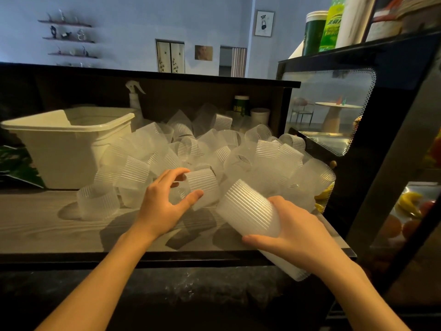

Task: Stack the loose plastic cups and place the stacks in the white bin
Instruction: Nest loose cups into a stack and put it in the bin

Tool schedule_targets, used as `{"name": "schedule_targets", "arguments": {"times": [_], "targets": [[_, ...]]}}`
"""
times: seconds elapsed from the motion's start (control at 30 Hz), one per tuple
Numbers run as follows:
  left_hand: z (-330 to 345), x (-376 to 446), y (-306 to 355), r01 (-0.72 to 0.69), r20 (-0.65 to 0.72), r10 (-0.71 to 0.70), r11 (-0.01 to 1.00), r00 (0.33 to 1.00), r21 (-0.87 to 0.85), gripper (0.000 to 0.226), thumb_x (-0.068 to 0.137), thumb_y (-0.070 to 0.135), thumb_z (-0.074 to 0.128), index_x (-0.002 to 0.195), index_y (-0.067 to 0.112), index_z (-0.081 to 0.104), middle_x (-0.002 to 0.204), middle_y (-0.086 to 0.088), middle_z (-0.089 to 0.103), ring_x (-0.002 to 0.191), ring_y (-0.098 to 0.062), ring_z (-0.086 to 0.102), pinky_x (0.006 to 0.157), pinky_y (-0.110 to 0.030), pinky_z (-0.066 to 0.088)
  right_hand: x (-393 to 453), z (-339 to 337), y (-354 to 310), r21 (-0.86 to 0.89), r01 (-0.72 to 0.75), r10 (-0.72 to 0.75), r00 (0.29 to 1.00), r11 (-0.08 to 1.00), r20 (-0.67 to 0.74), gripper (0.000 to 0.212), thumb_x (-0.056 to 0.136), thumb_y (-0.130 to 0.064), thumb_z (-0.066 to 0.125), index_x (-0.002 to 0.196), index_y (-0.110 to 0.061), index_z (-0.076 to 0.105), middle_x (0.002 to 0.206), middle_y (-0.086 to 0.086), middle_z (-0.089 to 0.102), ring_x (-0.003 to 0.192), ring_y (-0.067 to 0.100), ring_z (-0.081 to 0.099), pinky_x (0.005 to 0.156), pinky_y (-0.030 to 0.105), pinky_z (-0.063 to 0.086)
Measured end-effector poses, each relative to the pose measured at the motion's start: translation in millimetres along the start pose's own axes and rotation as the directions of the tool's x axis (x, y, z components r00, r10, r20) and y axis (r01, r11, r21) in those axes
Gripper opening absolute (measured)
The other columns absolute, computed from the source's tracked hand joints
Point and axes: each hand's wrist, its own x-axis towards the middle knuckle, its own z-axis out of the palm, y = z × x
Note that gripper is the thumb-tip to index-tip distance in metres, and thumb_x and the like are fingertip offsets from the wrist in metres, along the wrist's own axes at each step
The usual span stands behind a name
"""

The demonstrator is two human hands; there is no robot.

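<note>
A big pile of loose ribbed clear plastic cups point(214, 149) covers the grey wooden counter point(47, 225). My left hand point(164, 206) grips a single ribbed cup point(202, 185) at the pile's front, thumb and fingers curled round it. My right hand point(293, 232) holds a stack of nested cups point(248, 209) lying slanted, its closed end pointing up and left toward the single cup and its lower end passing under my palm. The white bin point(59, 149) stands at the left of the counter behind the pile.
One cup point(97, 201) stands apart at the pile's left front. A spray bottle point(134, 99) and a green can point(240, 105) stand at the back. A glass display case point(334, 115) with fruit borders the right. The counter's dark front edge point(167, 256) runs below my hands.
</note>
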Motion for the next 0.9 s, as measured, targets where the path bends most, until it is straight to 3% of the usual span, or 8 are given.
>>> {"name": "schedule_targets", "arguments": {"times": [0.1,0.27,0.53,0.67,0.77,0.83,0.9], "targets": [[-3,0,6,0.053,-0.004,-0.054,0.991,0.999,-0.122,0.053,0.08,0.059,0.058,0.124,0.031,0.055,0.113,0.009,0.064,0.106,0.001,0.06,0.089,-0.011,0.047,3,-1,-2,-0.019,0.016,-0.016,1.0,1.0,0.019,0.079,0.065,-0.083,0.057,0.124,-0.033,0.038,0.112,-0.014,0.051,0.097,0.008,0.055,0.083,0.035,0.052],[-4,-3,14,0.054,0.076,-0.032,0.947,0.997,-0.316,0.053,0.089,0.052,0.048,0.132,0.022,0.055,0.121,0.003,0.065,0.109,-0.011,0.063,0.088,-0.025,0.053,10,1,-4,-0.076,0.072,-0.07,0.997,0.994,0.03,0.086,0.058,-0.09,0.046,0.123,-0.035,0.037,0.111,-0.015,0.052,0.096,0.01,0.055,0.082,0.037,0.052],[2,-5,21,0.094,0.237,-0.002,0.92,0.972,-0.38,0.054,0.094,0.047,0.04,0.139,0.02,0.052,0.127,0.006,0.06,0.121,-0.005,0.053,0.094,-0.008,0.036,13,3,-6,-0.097,0.155,-0.152,0.988,0.983,0.042,0.085,0.062,-0.087,0.052,0.13,-0.039,0.035,0.117,-0.016,0.051,0.102,0.009,0.054,0.086,0.037,0.05],[10,-13,33,0.136,0.318,-0.007,0.913,0.948,-0.386,0.058,0.093,0.065,0.031,0.142,0.037,0.043,0.136,0.019,0.053,0.129,0.005,0.042,0.102,-0.006,0.027,12,6,-10,-0.08,0.189,-0.189,0.982,0.979,0.012,0.083,0.063,-0.085,0.055,0.131,-0.04,0.034,0.117,-0.018,0.049,0.1,0.008,0.055,0.084,0.035,0.05],[18,-24,45,0.263,0.419,-0.052,0.846,0.906,-0.463,0.07,0.08,0.086,0.02,0.143,0.057,0.028,0.151,0.022,0.035,0.139,0.007,0.03,0.113,-0.022,0.024,10,7,-8,-0.041,0.203,-0.204,0.979,0.978,-0.012,0.085,0.063,-0.085,0.055,0.131,-0.042,0.032,0.119,-0.02,0.048,0.102,0.006,0.054,0.085,0.035,0.05],[19,-23,47,0.255,0.408,-0.043,0.839,0.912,-0.481,0.073,0.079,0.088,0.018,0.143,0.056,0.029,0.151,0.022,0.036,0.138,0.005,0.032,0.113,-0.025,0.025,7,5,-7,-0.022,0.201,-0.202,0.979,0.979,-0.021,0.085,0.063,-0.084,0.057,0.133,-0.043,0.03,0.119,-0.022,0.045,0.103,0.004,0.052,0.086,0.033,0.049],[19,-16,47,0.192,0.328,-0.03,0.86,0.944,-0.473,0.077,0.083,0.084,0.02,0.145,0.041,0.038,0.144,0.019,0.047,0.133,0.002,0.041,0.11,-0.021,0.033,4,3,-4,-0.013,0.191,-0.191,0.981,0.982,-0.036,0.086,0.063,-0.082,0.058,0.134,-0.043,0.03,0.119,-0.023,0.044,0.103,0.002,0.051,0.086,0.03,0.048]]}}
